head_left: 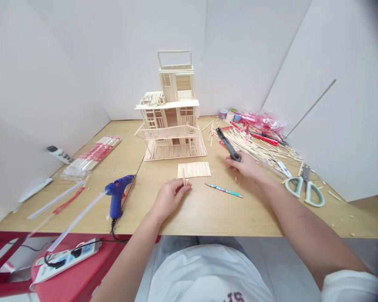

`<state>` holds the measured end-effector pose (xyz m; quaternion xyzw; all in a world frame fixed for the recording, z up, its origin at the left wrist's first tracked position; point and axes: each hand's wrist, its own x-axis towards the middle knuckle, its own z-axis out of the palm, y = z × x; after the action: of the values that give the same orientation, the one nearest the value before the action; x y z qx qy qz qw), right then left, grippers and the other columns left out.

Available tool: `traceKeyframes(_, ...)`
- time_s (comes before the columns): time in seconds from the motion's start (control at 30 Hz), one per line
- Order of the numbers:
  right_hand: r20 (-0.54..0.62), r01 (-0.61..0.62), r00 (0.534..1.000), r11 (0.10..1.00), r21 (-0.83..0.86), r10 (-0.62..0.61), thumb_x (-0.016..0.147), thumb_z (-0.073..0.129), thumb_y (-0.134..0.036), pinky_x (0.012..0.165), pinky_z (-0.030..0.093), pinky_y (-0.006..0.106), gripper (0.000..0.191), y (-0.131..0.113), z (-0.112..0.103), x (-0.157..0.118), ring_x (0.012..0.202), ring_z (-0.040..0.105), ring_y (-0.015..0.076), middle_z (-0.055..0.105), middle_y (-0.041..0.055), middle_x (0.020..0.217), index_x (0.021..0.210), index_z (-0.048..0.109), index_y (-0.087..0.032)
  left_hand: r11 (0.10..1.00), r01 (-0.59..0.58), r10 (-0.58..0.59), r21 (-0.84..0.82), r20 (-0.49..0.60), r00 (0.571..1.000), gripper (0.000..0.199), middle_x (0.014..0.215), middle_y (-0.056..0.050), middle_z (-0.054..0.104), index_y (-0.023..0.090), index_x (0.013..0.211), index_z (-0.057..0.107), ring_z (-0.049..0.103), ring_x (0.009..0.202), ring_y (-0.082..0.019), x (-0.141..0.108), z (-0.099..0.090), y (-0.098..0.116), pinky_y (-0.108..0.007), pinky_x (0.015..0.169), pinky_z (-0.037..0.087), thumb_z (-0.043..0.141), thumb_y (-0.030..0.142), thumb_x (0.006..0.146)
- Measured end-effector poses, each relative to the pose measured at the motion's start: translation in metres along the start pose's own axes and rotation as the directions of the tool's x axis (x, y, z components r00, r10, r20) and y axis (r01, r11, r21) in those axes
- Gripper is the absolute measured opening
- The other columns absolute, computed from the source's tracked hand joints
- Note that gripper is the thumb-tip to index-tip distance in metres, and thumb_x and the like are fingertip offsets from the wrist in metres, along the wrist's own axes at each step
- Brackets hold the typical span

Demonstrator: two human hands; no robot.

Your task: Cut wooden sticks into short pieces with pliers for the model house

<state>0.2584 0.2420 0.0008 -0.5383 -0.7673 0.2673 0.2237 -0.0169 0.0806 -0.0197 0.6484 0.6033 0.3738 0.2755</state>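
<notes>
My left hand (171, 197) pinches short wooden sticks (184, 176) between thumb and fingers, just in front of a flat panel of sticks (197, 169). In my right hand (245, 165) is a dark grey cutter (229, 146), its far end pointing away from me and to the left. A patterned pencil (223, 190) lies on the wooden table (192, 218) between my hands. Behind the panel stands a model house built of wooden sticks (171, 113), with a fenced balcony and an upper room.
A blue glue gun (116, 197) stands at the left, near packaged sticks (96, 154). Scissors (305, 186), loose sticks (255, 144) and red plastic wrapping (261, 121) are at the right. A power strip (67, 260) rests on a red stool (82, 277) below the table.
</notes>
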Motion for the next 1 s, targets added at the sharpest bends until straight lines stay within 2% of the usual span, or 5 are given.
traceKeyframes(0.23, -0.208, -0.188, 0.965, 0.973, -0.136, 0.157, 0.087, 0.059, -0.047, 0.066, 0.040, 0.033, 0.029, 0.021, -0.024, 0.001, 0.074, 0.061, 0.0245, 0.070, 0.0101, 0.086, 0.094, 0.062, -0.019, 0.999, -0.025, 0.028, 0.048, -0.065, 0.997, 0.027, 0.091, -0.006, 0.073, 0.021, 0.093, 0.073, 0.065, 0.085, -0.020, 0.000, -0.003, 0.001, -0.031, 0.079, 0.047, 0.055, 0.041, 0.098)
traceKeyframes(0.43, -0.158, -0.122, 0.985, 0.911, -0.394, 0.063, 0.083, 0.067, -0.057, 0.068, 0.044, 0.036, 0.049, 0.004, -0.012, -0.018, 0.083, 0.065, 0.0308, 0.071, 0.0161, 0.098, 0.110, 0.060, -0.017, 0.961, -0.027, 0.082, 0.276, -0.190, 0.978, 0.026, 0.096, -0.007, 0.073, 0.020, 0.100, 0.071, 0.066, 0.091, -0.022, -0.020, -0.013, 0.001, -0.033, 0.082, 0.047, 0.051, 0.037, 0.100)
traceKeyframes(0.63, -0.178, -0.036, 0.980, 0.800, -0.599, -0.089, 0.084, 0.066, -0.061, 0.086, 0.047, 0.050, 0.065, 0.015, 0.007, -0.019, 0.107, 0.059, 0.0409, 0.062, 0.0274, 0.113, 0.121, 0.053, -0.010, 0.860, 0.020, 0.158, 0.510, -0.304, 0.939, 0.021, 0.097, -0.007, 0.075, 0.020, 0.103, 0.070, 0.068, 0.088, -0.022, -0.054, -0.025, -0.013, -0.032, 0.080, 0.049, 0.055, 0.034, 0.099)
traceKeyframes(0.87, -0.227, -0.088, 0.971, 0.763, -0.640, -0.079, 0.089, 0.057, -0.065, 0.095, 0.042, 0.058, 0.070, 0.018, 0.019, -0.017, 0.114, 0.055, 0.0447, 0.058, 0.0306, 0.122, 0.128, 0.051, -0.008, 0.850, 0.079, 0.150, 0.521, -0.382, 0.912, 0.014, 0.092, -0.006, 0.074, 0.021, 0.100, 0.070, 0.068, 0.082, -0.021, -0.079, -0.035, -0.024, -0.032, 0.074, 0.050, 0.061, 0.030, 0.095)
traceKeyframes(1.0, -0.230, -0.015, 0.955, 0.747, -0.665, -0.186, 0.089, 0.064, -0.054, 0.101, 0.039, 0.060, 0.068, -0.001, 0.018, -0.028, 0.127, 0.048, 0.0480, 0.052, 0.0314, 0.136, 0.135, 0.048, -0.007, 0.863, 0.076, 0.149, 0.499, -0.395, 0.906, 0.013, 0.090, -0.005, 0.074, 0.022, 0.102, 0.070, 0.068, 0.080, -0.020, -0.082, -0.034, -0.026, -0.031, 0.070, 0.049, 0.060, 0.028, 0.096)
